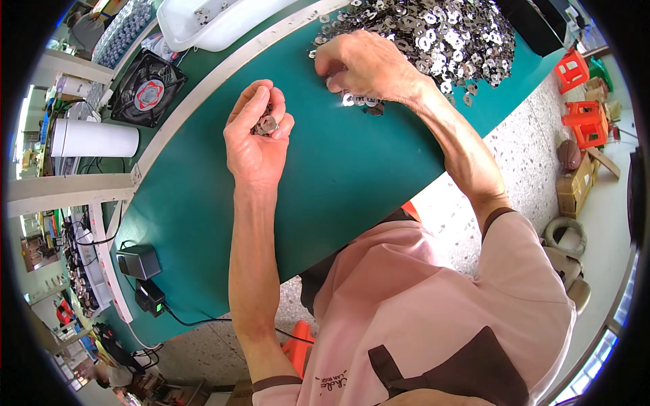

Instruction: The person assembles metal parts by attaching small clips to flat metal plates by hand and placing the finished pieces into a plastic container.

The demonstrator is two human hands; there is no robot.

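My left hand (pixel 257 139) is raised over the green tabletop with its fingers curled round several small shiny metal pieces (pixel 266 124). They look like flat stamped washers with cut-outs. At the edge of a big heap of the same metal pieces (pixel 433 37), my right hand (pixel 369 68) is bent downward with its fingers curled in. Its fingertips are partly hidden, and I cannot make out what they hold. A few loose metal pieces (pixel 365 101) lie on the table just below the right palm.
A white plastic tray (pixel 223 30) stands beyond the table's pale rail (pixel 166 128), with a black fan (pixel 147 91) and a white cylinder (pixel 95 139) nearby. Black power adapters (pixel 139 262) with cables lie at the left. Red stools (pixel 586 122) stand on the floor at right.
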